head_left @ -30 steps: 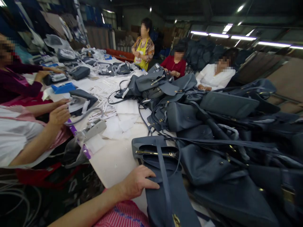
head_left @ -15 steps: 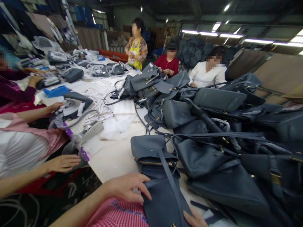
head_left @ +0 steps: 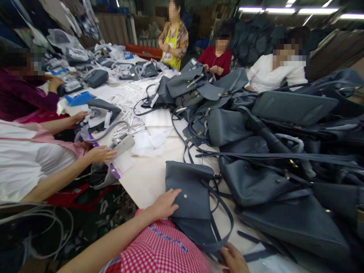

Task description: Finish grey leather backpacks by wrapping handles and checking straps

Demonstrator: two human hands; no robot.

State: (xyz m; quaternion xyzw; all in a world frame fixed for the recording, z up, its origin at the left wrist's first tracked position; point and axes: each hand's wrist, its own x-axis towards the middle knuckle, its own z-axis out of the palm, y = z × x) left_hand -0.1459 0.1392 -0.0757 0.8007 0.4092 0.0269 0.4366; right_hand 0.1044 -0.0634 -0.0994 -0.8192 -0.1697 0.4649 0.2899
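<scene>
In front of me a dark blue-grey handbag [head_left: 189, 197] lies on the white table, its flap folded down over the front with a small metal snap on it. My left hand [head_left: 166, 204] rests at the flap's left edge, fingers stretched and apart. A loop-shaped strap [head_left: 229, 223] curves out on the bag's right side. At the bag's lower right end is my right hand [head_left: 234, 258], fingers closed on its edge by the strap; the fingertips are partly hidden and the frame cuts the hand off.
A large pile of similar bags [head_left: 256, 182] covers the right side. White paper sheets [head_left: 153, 132] lie mid-table. On the left, a co-worker's hand [head_left: 101, 153] touches a grey device [head_left: 123, 144]. Several other people sit or stand around the table [head_left: 142, 182].
The bag's flap, folded back before, now lies down over its front. The strap has swung to the right. The co-worker's hand on the left has moved up to the grey device.
</scene>
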